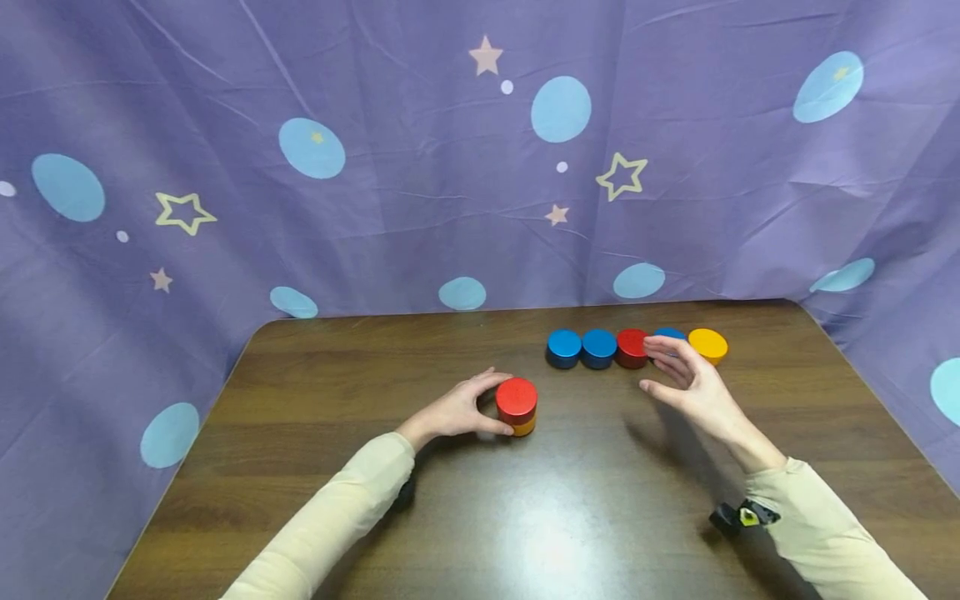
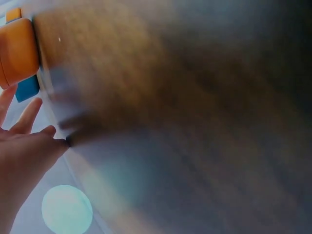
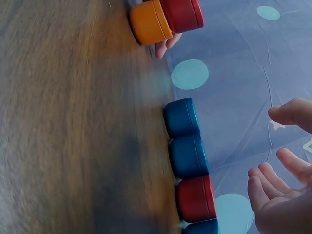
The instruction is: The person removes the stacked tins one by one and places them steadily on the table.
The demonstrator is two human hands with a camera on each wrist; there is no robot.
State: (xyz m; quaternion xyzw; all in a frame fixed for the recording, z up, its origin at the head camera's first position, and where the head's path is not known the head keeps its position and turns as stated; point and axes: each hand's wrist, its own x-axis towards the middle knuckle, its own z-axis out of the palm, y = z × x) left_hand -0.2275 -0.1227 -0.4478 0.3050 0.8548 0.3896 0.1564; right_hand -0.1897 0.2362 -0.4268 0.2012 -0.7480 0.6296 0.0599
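Observation:
In the head view my left hand (image 1: 461, 406) holds a two-tin stack from its left side, thumb against the near side of the lower orange tin (image 1: 524, 427), fingers reaching round the back. A round red tin (image 1: 517, 398) sits on top. The left wrist view shows the orange tin (image 2: 18, 52) close up, with several spread fingers beside it. My right hand (image 1: 701, 392) hovers before the right part of a row of tins, fingers apart and nothing between them. Part of the right-hand blue tin (image 1: 669, 334) is hidden behind its fingers.
Along the back of the brown table (image 1: 337, 358) stand a blue tin (image 1: 564, 348), another blue tin (image 1: 599, 348), a red tin (image 1: 632, 348) and, at the right end, a yellow tin (image 1: 708, 345). A purple patterned curtain (image 1: 405, 167) hangs behind the table.

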